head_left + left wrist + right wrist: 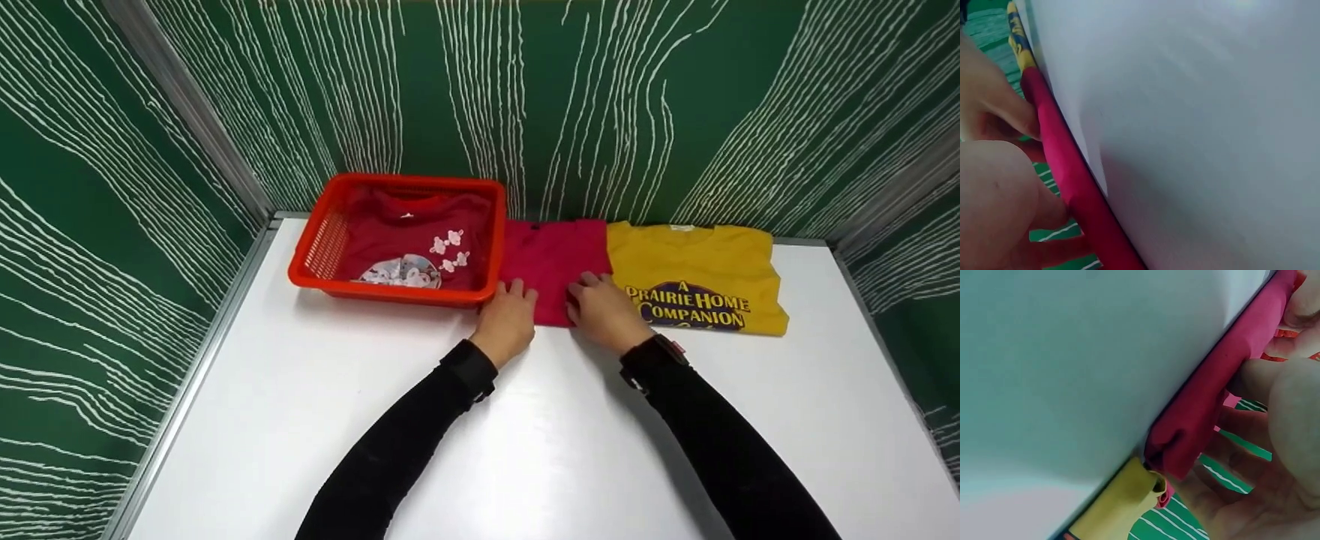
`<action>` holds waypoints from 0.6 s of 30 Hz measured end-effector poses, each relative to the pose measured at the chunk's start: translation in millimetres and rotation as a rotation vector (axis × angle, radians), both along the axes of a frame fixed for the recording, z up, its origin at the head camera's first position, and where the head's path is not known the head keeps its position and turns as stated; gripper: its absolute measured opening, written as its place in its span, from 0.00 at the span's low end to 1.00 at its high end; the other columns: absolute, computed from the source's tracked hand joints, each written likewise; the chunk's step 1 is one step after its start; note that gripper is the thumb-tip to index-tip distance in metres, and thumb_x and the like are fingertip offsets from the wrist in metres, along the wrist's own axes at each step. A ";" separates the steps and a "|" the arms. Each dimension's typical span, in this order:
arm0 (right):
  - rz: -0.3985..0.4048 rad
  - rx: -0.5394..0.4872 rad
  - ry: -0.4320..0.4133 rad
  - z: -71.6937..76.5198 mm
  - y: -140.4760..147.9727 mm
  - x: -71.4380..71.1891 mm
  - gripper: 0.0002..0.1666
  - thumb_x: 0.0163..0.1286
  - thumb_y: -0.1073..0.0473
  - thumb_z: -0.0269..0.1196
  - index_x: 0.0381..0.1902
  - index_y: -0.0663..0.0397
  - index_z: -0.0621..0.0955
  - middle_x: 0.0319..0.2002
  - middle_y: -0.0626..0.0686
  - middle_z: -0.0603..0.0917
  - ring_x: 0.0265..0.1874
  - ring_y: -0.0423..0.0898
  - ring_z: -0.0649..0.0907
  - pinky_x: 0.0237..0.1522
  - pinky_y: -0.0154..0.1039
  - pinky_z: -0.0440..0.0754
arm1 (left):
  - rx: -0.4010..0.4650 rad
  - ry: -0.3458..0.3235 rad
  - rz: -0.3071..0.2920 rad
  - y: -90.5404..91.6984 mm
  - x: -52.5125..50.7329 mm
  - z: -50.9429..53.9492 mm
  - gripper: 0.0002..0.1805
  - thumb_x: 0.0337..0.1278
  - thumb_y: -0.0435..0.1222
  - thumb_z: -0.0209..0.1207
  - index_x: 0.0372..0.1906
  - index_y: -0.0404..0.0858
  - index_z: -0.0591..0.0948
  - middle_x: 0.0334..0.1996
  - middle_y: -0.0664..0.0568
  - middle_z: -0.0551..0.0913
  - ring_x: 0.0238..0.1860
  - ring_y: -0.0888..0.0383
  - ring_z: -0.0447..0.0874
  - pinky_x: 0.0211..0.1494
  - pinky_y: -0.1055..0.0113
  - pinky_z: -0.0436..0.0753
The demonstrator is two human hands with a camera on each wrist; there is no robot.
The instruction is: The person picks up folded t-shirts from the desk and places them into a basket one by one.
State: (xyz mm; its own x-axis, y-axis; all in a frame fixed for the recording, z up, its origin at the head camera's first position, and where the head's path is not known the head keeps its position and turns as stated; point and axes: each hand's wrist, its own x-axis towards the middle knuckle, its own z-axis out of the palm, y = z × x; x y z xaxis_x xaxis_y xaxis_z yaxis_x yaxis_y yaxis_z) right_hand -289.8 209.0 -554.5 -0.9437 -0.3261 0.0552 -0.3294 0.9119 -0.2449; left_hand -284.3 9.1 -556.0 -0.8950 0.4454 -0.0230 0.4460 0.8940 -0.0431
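Note:
A folded pink-red shirt [555, 255] lies flat on the white table between the basket and a yellow shirt. My left hand [510, 321] touches its front left part, close beside the basket's corner. Over at the front right part, my right hand [606, 313] rests bent fingers on the cloth. The right wrist view shows the right fingers [1238, 453] spread and touching the rolled-looking front edge of the pink-red shirt [1207, 394]. From the left wrist, the left thumb [1053, 211] is seen against that same edge.
A red plastic basket [397, 294] stands at the back left, holding a dark red shirt [405, 229] with pale prints. The folded yellow shirt [690, 262] with lettering adjoins the pink-red one on the right. Green walls with white lines [480, 90] enclose the white table [510, 442].

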 end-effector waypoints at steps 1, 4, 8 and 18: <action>0.001 0.000 0.002 -0.4 -0.1 3.2 0.22 0.81 0.56 0.66 0.62 0.68 0.86 0.56 0.68 0.85 0.56 0.71 0.83 0.65 0.66 0.86 | -0.003 0.001 -0.002 -0.4 2.3 -0.1 0.25 0.76 0.39 0.60 0.73 0.40 0.80 0.68 0.40 0.80 0.66 0.39 0.81 0.66 0.55 0.86; 0.002 0.008 0.012 -2.2 -0.2 13.6 0.23 0.80 0.56 0.67 0.63 0.68 0.86 0.55 0.67 0.84 0.56 0.69 0.82 0.63 0.64 0.87 | -0.016 0.009 -0.003 -2.2 9.8 -0.7 0.24 0.75 0.39 0.61 0.72 0.43 0.81 0.69 0.42 0.80 0.66 0.39 0.82 0.53 0.56 0.93; 0.005 0.033 0.030 -4.9 -0.4 26.9 0.22 0.80 0.56 0.67 0.63 0.67 0.87 0.54 0.66 0.84 0.55 0.67 0.81 0.61 0.62 0.88 | -0.047 0.040 -0.023 -5.5 20.1 -2.9 0.22 0.76 0.40 0.61 0.70 0.45 0.81 0.65 0.44 0.81 0.63 0.42 0.83 0.47 0.57 0.92; 0.056 0.030 0.101 -5.8 -2.2 57.5 0.22 0.76 0.57 0.71 0.59 0.69 0.88 0.50 0.65 0.85 0.50 0.66 0.82 0.61 0.61 0.86 | -0.038 0.108 -0.092 -18.1 51.8 -5.5 0.20 0.72 0.40 0.65 0.65 0.46 0.83 0.58 0.46 0.83 0.58 0.44 0.85 0.49 0.54 0.90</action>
